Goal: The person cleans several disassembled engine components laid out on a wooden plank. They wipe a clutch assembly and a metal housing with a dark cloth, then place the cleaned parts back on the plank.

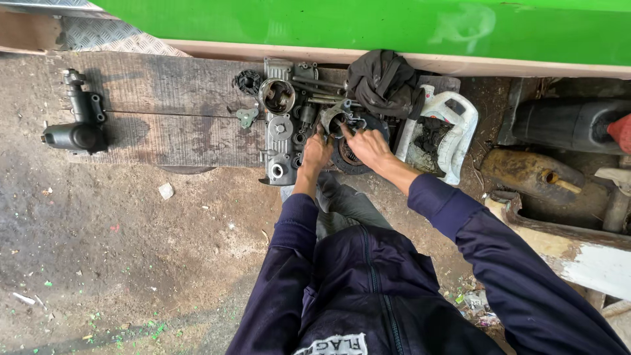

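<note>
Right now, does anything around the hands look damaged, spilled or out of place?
Yes. The white plastic jug beside the right hand is cut open and holds dark debris. The wooden board under the metal parts carries dark stains. Both hands, the left hand included, rest on a small metal part; nothing there looks broken.

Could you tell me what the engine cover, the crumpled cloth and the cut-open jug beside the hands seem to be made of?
Engine cover: probably cast aluminium, judging by its dull grey, grimy surface with moulded bosses. Crumpled cloth: soft woven fabric, dark and matte, lying in folds. Cut-open jug: likely plastic, white and smooth with a moulded handle, dirty inside.
</note>
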